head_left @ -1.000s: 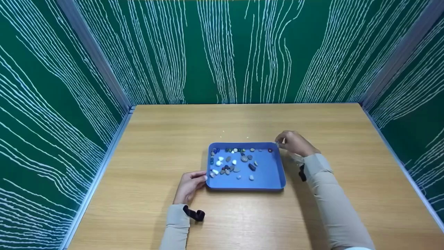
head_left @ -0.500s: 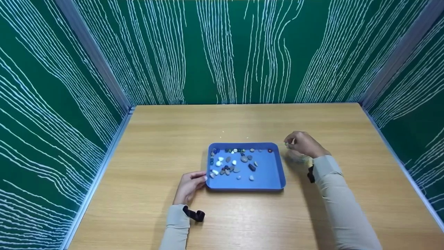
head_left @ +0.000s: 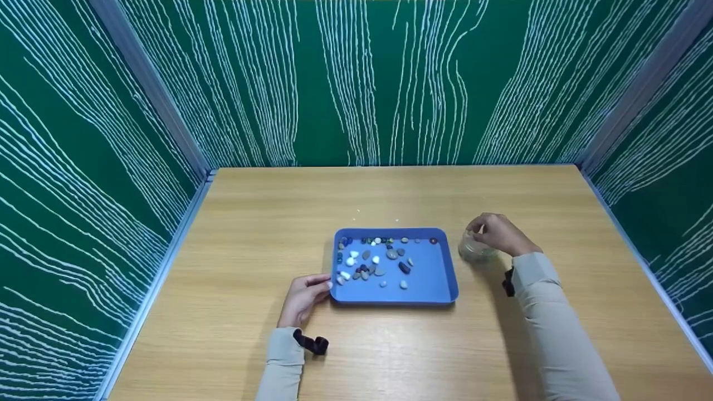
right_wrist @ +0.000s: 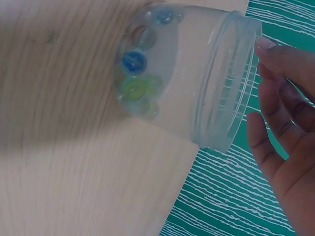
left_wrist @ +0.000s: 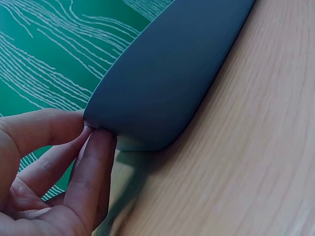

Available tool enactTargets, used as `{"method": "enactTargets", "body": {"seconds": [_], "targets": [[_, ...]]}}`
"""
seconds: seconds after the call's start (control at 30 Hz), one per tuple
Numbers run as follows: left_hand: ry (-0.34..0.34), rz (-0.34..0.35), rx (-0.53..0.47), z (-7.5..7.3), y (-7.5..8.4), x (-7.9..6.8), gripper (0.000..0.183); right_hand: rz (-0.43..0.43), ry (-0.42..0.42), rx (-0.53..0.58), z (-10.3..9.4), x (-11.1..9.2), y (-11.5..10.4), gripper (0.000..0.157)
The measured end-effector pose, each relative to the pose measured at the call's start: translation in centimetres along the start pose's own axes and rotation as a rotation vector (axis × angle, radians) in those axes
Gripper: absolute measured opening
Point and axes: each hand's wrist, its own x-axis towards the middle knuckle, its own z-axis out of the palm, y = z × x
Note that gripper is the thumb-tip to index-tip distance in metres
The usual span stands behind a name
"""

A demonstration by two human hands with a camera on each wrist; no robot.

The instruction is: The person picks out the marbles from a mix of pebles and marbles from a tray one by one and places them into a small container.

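Note:
My left hand (head_left: 303,298) pinches the left rim of a blue plastic tray (head_left: 429,292) lying on the table. Close up in the left wrist view, fingertips meet at the rim of the tray (left_wrist: 152,83). Pebbles (head_left: 392,254) and glass marbles (head_left: 384,241) are scattered inside it, mostly toward the left and back. Just right of the tray, my right hand (head_left: 501,233) holds a clear jar (head_left: 473,252) by its rim with the fingertips. In the right wrist view, the uncapped jar (right_wrist: 187,59) stands upright with several blue and green marbles (right_wrist: 134,62) at its bottom.
A light wooden table (head_left: 267,223) carries everything. Tiny white crumbs lie on it behind the tray. Green panels (head_left: 345,83) with wavy white lines stand at the back and both sides. A dark strap (head_left: 315,343) hangs at the left wrist.
My right hand has moved from the tray's back right corner to the right, carrying the jar from tilted to upright. My left hand and the tray have stayed in place.

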Motion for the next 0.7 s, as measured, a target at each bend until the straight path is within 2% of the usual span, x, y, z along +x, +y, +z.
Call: {"method": "enactTargets", "body": {"seconds": [0.33,0.53,0.7], "targets": [[0.016,-0.010,0.003,0.08,-0.04,0.15,0.035,0.041,-0.015,0.011,0.01,-0.19,0.09,0.023],[0.004,0.010,-0.030,0.10,-0.14,0.23,0.037,0.011,-0.002,0.009,-0.24,-0.22,0.22,0.023],[0.001,0.018,-0.019,0.02,-0.31,0.25,0.036,-0.020,0.006,-0.007,-0.27,-0.17,0.44,0.022]]}}
